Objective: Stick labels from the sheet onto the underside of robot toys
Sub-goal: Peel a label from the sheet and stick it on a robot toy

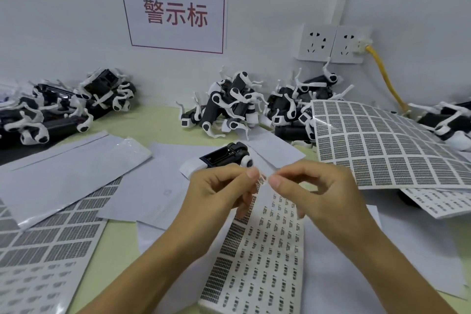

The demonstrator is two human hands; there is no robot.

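A small clear label [263, 181] with dark print is pinched between my left hand [224, 188] and my right hand [318, 191], thumb and forefinger of each on one end. They hold it above the narrow label sheet [257, 257] that lies in front of me. Just behind my left hand a black and white robot toy [226, 157] lies on its back on white paper, underside up, touched by neither hand.
Heaps of black and white robot toys lie along the wall at back left [63, 107], centre [229, 107] and right [303, 107]. A large curled label sheet [387, 150] stands at the right. More sheets [40, 242] and backing papers [71, 176] cover the left. A yellow cable [384, 76] hangs from the sockets.
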